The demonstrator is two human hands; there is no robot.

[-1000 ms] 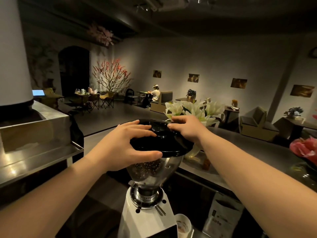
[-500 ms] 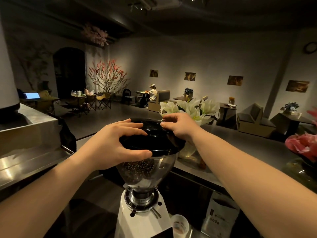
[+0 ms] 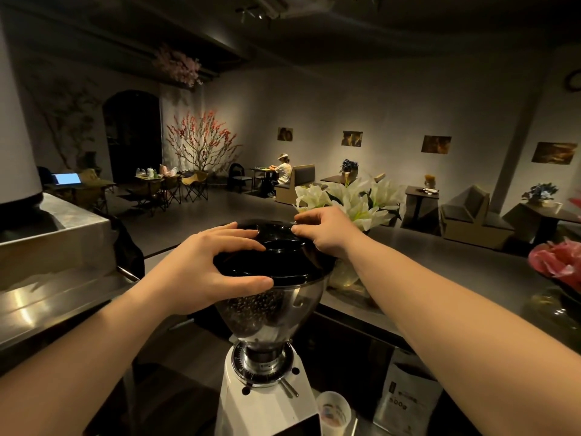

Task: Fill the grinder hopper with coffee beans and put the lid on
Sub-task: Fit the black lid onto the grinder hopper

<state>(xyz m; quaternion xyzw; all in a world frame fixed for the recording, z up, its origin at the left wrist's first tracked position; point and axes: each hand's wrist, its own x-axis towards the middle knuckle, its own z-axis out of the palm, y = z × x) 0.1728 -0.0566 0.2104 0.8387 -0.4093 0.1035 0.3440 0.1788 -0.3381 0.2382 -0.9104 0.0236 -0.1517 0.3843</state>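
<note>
A white coffee grinder (image 3: 267, 407) stands in front of me with a clear hopper (image 3: 267, 313) that holds coffee beans (image 3: 251, 309). A black round lid (image 3: 276, 262) sits on the hopper's rim. My left hand (image 3: 207, 265) grips the lid's left edge, fingers over the top and thumb along the near rim. My right hand (image 3: 323, 231) holds the far right edge of the lid with curled fingers.
A steel espresso machine (image 3: 53, 256) stands to the left. A white bean bag (image 3: 405, 404) and a paper cup (image 3: 334, 410) sit low right of the grinder. White lilies in a vase (image 3: 352, 202) stand behind the hopper on the dark counter (image 3: 440, 265). Pink flowers (image 3: 559, 262) lie far right.
Both hands stay on the lid. My left fingers have spread further across its top, and the view has shifted slightly; the lid sits level on the hopper.
</note>
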